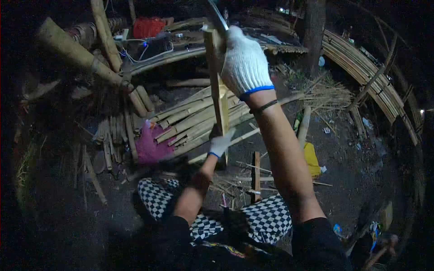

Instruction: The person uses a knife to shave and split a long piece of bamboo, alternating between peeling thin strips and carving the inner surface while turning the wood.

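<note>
My right hand [246, 61], in a white knit glove with a blue cuff, is raised high and closed around a large knife [218, 16]. The blade points up and to the left, and its handle is hidden in my fist. Beside that fist stands a long upright split bamboo piece [218, 86], its top end level with my knuckles. Lower down, my left hand [220, 143], gloved the same way and somewhat blurred, is closed around the bamboo near its lower end.
A pile of split bamboo strips [190, 119] lies ahead, beside a pink sack [153, 144]. To the right are a yellow bag [312, 160] and a bundle of thin sticks [325, 95]. A short wooden bar [257, 176] lies before my knees. Bamboo poles [106, 72] stand at left.
</note>
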A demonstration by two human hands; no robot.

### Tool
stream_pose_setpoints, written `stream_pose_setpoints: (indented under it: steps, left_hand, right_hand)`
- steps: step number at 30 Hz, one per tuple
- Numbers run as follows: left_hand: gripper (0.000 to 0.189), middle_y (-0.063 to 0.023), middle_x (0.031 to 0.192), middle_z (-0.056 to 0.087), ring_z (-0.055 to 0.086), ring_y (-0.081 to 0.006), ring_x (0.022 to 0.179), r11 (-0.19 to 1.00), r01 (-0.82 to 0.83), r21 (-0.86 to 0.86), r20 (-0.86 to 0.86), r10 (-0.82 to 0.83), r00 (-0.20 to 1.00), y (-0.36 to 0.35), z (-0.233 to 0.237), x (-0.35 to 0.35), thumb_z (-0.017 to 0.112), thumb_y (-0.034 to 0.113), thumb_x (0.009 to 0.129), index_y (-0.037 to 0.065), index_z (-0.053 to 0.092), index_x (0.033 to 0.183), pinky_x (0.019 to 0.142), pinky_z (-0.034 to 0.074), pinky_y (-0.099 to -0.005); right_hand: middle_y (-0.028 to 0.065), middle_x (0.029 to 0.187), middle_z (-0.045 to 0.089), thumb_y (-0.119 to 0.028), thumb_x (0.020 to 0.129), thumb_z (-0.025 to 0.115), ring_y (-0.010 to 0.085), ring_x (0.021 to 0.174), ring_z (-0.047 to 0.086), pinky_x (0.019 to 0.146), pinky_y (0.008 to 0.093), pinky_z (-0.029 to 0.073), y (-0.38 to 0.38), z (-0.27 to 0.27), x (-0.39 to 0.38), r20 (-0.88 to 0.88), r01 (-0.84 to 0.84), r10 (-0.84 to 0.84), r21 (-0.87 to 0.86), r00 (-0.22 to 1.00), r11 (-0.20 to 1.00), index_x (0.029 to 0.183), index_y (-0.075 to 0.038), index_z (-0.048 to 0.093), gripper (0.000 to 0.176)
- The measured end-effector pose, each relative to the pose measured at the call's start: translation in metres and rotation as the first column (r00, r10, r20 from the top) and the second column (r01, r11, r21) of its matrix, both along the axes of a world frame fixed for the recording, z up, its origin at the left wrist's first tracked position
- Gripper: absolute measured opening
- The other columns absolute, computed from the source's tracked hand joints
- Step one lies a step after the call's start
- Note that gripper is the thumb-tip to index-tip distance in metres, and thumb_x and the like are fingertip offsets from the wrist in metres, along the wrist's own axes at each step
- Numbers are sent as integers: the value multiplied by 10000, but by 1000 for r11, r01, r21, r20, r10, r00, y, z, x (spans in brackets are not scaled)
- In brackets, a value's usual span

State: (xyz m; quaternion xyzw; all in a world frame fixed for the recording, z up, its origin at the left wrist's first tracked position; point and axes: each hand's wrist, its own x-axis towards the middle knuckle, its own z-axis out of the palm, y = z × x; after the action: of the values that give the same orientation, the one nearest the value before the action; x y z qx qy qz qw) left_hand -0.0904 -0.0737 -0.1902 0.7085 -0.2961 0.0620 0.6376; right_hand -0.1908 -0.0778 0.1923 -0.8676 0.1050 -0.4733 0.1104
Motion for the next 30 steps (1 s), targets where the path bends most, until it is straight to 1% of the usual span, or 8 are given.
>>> stream_pose_setpoints:
  steps: [5, 11, 13, 16, 22, 25, 27, 30]
  left_hand:
    - [401, -186, 916, 652, 635, -344, 887, 932, -135, 336, -351, 257, 900, 17, 66, -21, 685, 339, 779, 27, 606, 1016, 717, 494, -392]
    - [324, -161, 801, 655, 649, -293, 731, 999, 30, -22, -17, -31, 999, 36, 153, -43, 735, 306, 740, 27, 634, 871, 636, 490, -369]
    - [353, -142, 779, 665, 641, -272, 686, 952, 102, 290, -292, -14, 956, 50, 145, -45, 759, 313, 718, 20, 647, 881, 619, 493, -360]
    - [518, -153, 959, 648, 628, -269, 873, 996, -26, 89, 546, -27, 838, 32, 72, 8, 769, 318, 707, 5, 588, 1077, 726, 501, -347]
    - [695, -178, 1278, 489, 452, -258, 1200, 928, 292, 233, -223, -241, 944, 55, 132, 1, 738, 165, 741, 2, 388, 1319, 981, 387, -341]
    - [586, -159, 1210, 546, 519, -257, 1123, 339, 656, -675, -108, -924, 367, 31, 89, 31, 702, 189, 786, 2, 441, 1276, 946, 424, -339]
    - [354, -118, 942, 602, 601, -245, 867, 907, 361, -217, 16, -367, 930, 19, 100, 24, 663, 183, 818, 11, 534, 1100, 756, 472, -338]
    - [202, -101, 739, 632, 641, -244, 688, 966, 68, -248, 90, -47, 995, 3, 91, 24, 652, 178, 825, 15, 596, 929, 605, 488, -337]
  right_hand:
    - [251, 743, 631, -359, 891, 493, 411, 740, 633, 646, 476, 513, 7, 37, -9, -7, -117, 117, -107, 993, 987, 895, -20, 582, 351]
    - [103, 628, 603, -145, 875, 563, 172, 559, 614, 484, 270, 515, 15, 67, -38, 272, -150, 279, -413, 921, 898, 846, 24, 544, 173]
    - [241, 759, 626, -246, 831, 547, 395, 712, 632, 643, 459, 520, -9, -13, 14, -135, -8, -9, -118, 991, 993, 921, -38, 568, 228]
    - [250, 799, 620, -135, 805, 517, 425, 757, 612, 660, 479, 503, -13, -11, 6, -150, -29, 23, -42, 988, 999, 965, -36, 566, 195]
    - [182, 720, 621, -212, 757, 571, 280, 641, 627, 597, 377, 503, -9, -12, -4, -238, -318, 531, 584, 813, 747, 858, -14, 621, 228]
    - [52, 660, 572, -275, 775, 584, 124, 572, 549, 531, 250, 456, -22, -21, -3, -116, -317, 764, 863, 635, 394, 796, -2, 609, 274]
    - [66, 669, 582, -285, 789, 561, 139, 553, 549, 523, 276, 455, -33, -30, 10, -227, -495, 761, 641, 608, 587, 786, 15, 612, 304]
    - [88, 596, 553, -263, 804, 522, 153, 532, 542, 533, 328, 464, -28, -17, 3, -286, -328, 607, 634, 741, 700, 783, 33, 614, 311]
